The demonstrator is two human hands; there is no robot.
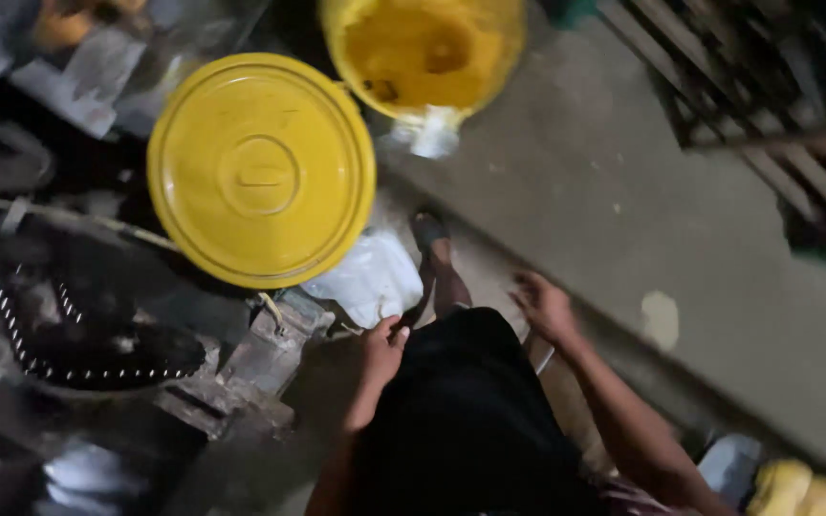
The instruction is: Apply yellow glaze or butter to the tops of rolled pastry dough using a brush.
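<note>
We note a round yellow lid [261,170] at far left, closed on its container. Just right and nearer lies a white plastic bag [372,277]. Our left hand [382,349] hangs beside the bag, fingers curled; whether they grip anything we cannot tell. Our right hand [544,306] is loosely open above the concrete floor [604,191]. An open yellow bucket [423,53] stands far off.

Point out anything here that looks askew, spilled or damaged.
The open yellow bucket has stained, dirty inner walls. Crumpled white plastic lies loose on the floor beside the yellow lid. A pale patch mars the concrete ledge. Nothing is visibly spilled.
</note>
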